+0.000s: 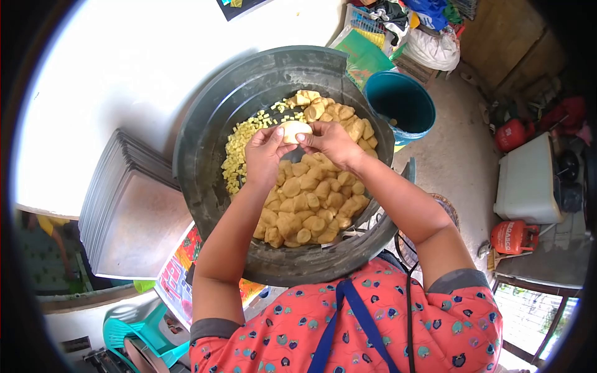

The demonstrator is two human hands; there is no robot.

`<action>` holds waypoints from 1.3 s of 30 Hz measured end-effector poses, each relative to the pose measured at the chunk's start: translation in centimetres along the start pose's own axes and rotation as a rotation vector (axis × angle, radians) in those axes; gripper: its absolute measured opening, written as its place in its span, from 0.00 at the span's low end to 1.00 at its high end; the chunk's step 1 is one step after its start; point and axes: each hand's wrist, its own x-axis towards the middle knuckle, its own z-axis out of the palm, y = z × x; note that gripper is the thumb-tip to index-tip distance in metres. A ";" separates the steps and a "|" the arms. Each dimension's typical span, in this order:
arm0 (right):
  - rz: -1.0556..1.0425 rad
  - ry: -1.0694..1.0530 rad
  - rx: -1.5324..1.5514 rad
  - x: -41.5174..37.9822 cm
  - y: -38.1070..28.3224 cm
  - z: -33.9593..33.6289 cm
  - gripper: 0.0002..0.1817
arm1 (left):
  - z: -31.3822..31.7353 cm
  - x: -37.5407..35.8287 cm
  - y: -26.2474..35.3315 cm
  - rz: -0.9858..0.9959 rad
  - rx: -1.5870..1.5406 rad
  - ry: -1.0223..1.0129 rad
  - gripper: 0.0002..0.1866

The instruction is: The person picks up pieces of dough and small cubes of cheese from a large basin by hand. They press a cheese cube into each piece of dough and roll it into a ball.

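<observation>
Between the fingertips of my left hand (266,149) and my right hand (329,142) is a pale, flattened piece of dough (295,132), pinched at both sides. Both hands are over a large round black basin (211,118). Below them in the basin lies a heap of tan dough pieces (305,199), and more dough pieces (342,115) lie along its far right side. Many small pale yellow cubes (239,146) are spread over the basin's left part.
A stack of metal trays (143,217) stands left of the basin. At the right is a teal bucket (401,102). Farther right are an orange gas cylinder (514,237) and a white appliance (528,180). Teal plastic chair (146,329) at lower left.
</observation>
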 end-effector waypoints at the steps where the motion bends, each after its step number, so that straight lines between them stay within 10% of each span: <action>1: 0.019 0.013 0.063 0.1 0.1 -0.1 0.17 | 0.2 -0.1 0.1 -0.039 -0.060 -0.003 0.16; 16: -0.383 0.154 -0.361 -0.4 0.4 0.6 0.20 | 1.0 -0.6 0.7 -0.241 -0.413 -0.216 0.17; 19: -0.410 0.094 -0.826 -0.8 -1.2 -0.1 0.24 | 0.5 -0.5 0.2 -0.193 -0.226 -0.095 0.17; 24: -0.054 -0.062 -0.190 0.9 -0.6 -1.1 0.24 | 0.7 -0.5 0.4 -0.087 0.261 -0.150 0.16; 39: 0.238 -0.179 0.171 1.4 -0.6 -4.9 0.23 | 0.2 0.2 0.0 -0.235 0.123 -0.171 0.16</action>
